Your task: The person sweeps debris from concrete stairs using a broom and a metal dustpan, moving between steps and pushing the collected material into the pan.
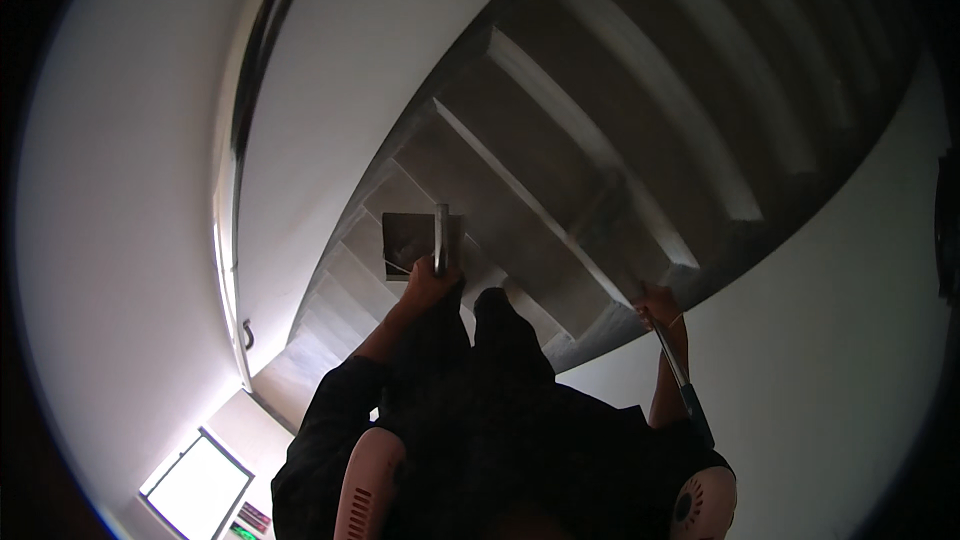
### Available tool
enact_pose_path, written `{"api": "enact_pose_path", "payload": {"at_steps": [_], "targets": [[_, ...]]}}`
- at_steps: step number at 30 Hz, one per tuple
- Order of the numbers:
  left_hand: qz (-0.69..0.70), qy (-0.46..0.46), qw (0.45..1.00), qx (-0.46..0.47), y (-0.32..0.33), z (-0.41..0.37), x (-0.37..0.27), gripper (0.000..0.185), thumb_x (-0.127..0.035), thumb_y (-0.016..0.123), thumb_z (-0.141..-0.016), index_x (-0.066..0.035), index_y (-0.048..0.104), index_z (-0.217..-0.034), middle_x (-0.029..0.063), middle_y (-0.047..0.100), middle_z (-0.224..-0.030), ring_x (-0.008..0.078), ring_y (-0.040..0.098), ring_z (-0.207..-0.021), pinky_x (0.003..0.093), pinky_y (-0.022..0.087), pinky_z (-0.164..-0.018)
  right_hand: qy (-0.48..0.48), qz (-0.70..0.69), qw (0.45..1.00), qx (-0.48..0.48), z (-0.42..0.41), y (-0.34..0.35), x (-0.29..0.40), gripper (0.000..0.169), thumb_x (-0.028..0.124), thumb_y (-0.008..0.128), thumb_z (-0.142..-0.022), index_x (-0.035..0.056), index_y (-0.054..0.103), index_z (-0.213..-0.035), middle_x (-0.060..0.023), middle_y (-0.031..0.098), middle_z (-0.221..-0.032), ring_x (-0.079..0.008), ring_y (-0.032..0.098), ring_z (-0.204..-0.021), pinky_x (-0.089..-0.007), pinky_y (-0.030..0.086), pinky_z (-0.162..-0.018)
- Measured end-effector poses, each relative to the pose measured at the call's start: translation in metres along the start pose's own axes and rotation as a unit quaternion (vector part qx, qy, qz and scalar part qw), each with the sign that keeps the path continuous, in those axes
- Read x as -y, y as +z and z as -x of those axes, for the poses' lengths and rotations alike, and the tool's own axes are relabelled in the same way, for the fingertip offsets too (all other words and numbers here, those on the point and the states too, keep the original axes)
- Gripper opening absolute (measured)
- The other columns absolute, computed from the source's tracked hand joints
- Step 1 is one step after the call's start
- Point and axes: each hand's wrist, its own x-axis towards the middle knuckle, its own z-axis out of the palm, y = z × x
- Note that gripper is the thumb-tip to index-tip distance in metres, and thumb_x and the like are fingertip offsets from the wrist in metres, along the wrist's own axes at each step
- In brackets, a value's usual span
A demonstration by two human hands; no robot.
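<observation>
My left hand (pixel 433 282) is closed around the short metal handle (pixel 442 232) of a dark, square-cornered dustpan (pixel 407 240), which hangs over the stairs in front of my legs. To the right, my right hand (pixel 658 305) grips a thin metal pole (pixel 670 352); its dark sleeve or grip runs back beside my upper arm. The pole's far end is lost in the dim area over the steps, where a blurred shape shows. What lies inside the pan is too dark to tell.
Stone-like stair steps (pixel 517 165) run from the lower left to the dark upper right, between pale walls (pixel 810 360). A dark handrail (pixel 259 67) follows the left wall. A bright window (pixel 199 486) is at the lower left. Pink neck-fan ends (pixel 371 480) hang near my chest.
</observation>
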Motion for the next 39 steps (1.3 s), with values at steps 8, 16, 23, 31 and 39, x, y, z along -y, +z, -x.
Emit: {"api": "enact_pose_path", "payload": {"at_steps": [8,16,23,31,39], "targets": [[-0.070,0.166,0.973,0.144,0.060,0.022,-0.057,0.019,-0.013,0.061,-0.071,0.004,0.053,-0.070,0.0193,0.055,-0.060,0.0333,0.059,-0.062,0.0422,0.043,-0.055,-0.212,-0.018,0.970,0.119,-0.123,0.073,0.046,0.008,0.016,0.057,-0.080,0.0130,0.054,-0.073,0.0051,0.044,-0.052,-0.0041,0.040,-0.039,-0.0213,0.029,-0.034],[-0.064,0.194,0.952,0.228,0.142,0.028,-0.041,0.020,-0.017,0.062,-0.073,0.001,0.055,-0.066,0.0148,0.054,-0.056,0.0286,0.057,-0.054,0.0410,0.042,-0.052,-0.132,-0.114,0.980,0.090,-0.106,-0.012,-0.046,0.013,0.012,0.061,-0.078,0.0096,0.050,-0.072,0.0009,0.048,-0.052,-0.0058,0.042,-0.036,-0.0200,0.035,-0.032],[0.011,0.225,0.911,0.346,0.230,0.038,-0.032,0.022,-0.017,0.063,-0.073,0.000,0.051,-0.068,0.0107,0.047,-0.053,0.0203,0.048,-0.049,0.0376,0.038,-0.049,0.001,-0.189,0.977,-0.102,-0.005,-0.053,-0.200,0.040,0.007,0.064,-0.074,0.0086,0.057,-0.113,0.0026,0.045,-0.055,-0.0052,0.040,-0.039,-0.0201,0.033,-0.032],[-0.047,0.236,0.851,0.467,0.296,0.067,-0.039,0.020,-0.015,0.061,-0.080,-0.004,0.050,-0.069,0.0056,0.048,-0.056,0.0154,0.051,-0.053,0.0357,0.041,-0.051,-0.201,-0.166,0.965,0.041,-0.054,-0.031,-0.169,0.010,0.013,0.060,-0.078,0.0041,0.055,-0.081,-0.0002,0.045,-0.052,-0.0071,0.039,-0.036,-0.0239,0.031,-0.032],[0.026,0.179,0.853,0.489,0.359,0.072,-0.027,0.023,-0.017,0.063,-0.076,0.000,0.051,-0.066,0.0108,0.048,-0.053,0.0165,0.047,-0.050,0.0368,0.037,-0.048,-0.085,-0.286,0.953,-0.054,-0.072,-0.089,-0.241,0.014,0.010,0.064,-0.073,0.0075,0.050,-0.069,-0.0003,0.046,-0.051,-0.0072,0.041,-0.038,-0.0229,0.031,-0.032]]}}
